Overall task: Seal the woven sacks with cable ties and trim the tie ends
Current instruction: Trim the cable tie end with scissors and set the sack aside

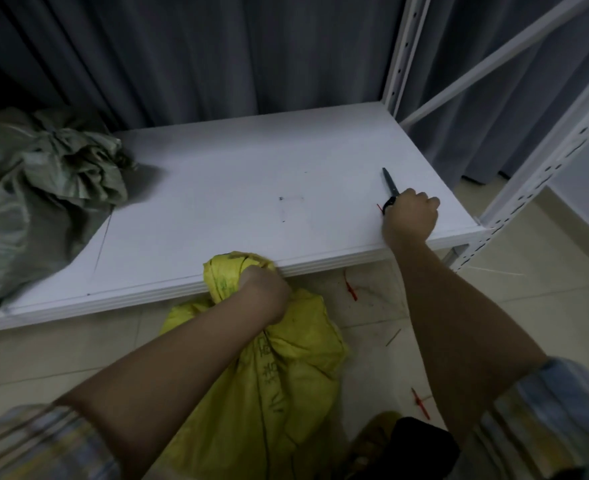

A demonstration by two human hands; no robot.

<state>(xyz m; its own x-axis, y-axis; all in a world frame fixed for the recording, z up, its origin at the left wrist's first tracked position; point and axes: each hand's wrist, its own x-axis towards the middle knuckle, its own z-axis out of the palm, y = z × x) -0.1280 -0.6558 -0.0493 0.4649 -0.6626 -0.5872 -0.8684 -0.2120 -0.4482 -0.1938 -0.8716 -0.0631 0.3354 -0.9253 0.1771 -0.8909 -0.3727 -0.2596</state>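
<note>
From the head camera, the left hand (265, 292) is curled tight around the bunched neck of a yellow woven sack (269, 368), holding it up against the near edge of a white shelf board (234, 188). The sack's body hangs below that edge and rests on the tiled floor (372, 323), close in front of the person, with faint printed characters showing down its side. The right hand (411, 216) lies on the right near part of the shelf board with its fingers closed round the handles of dark scissors (390, 183), whose blades lie together and point away toward the far side. A thin red cable tie (379, 207) pokes out just left of that fist; whether the fingers pinch it or it only lies beside them cannot be told. On the far left of the board sits a grey-green woven sack (33, 188), its top gathered into a crumpled knot of fabric, its bulk spilling over the left near edge. Red tie pieces (351, 289) lie on the floor under the shelf edge, and another red tie (420, 403) lies nearer, right of the yellow sack. White perforated rack uprights (404, 53) rise at the right, with grey curtains (182, 53) hanging behind the shelf. Both forearms are bare, with striped sleeves (546, 403) pushed up.
</note>
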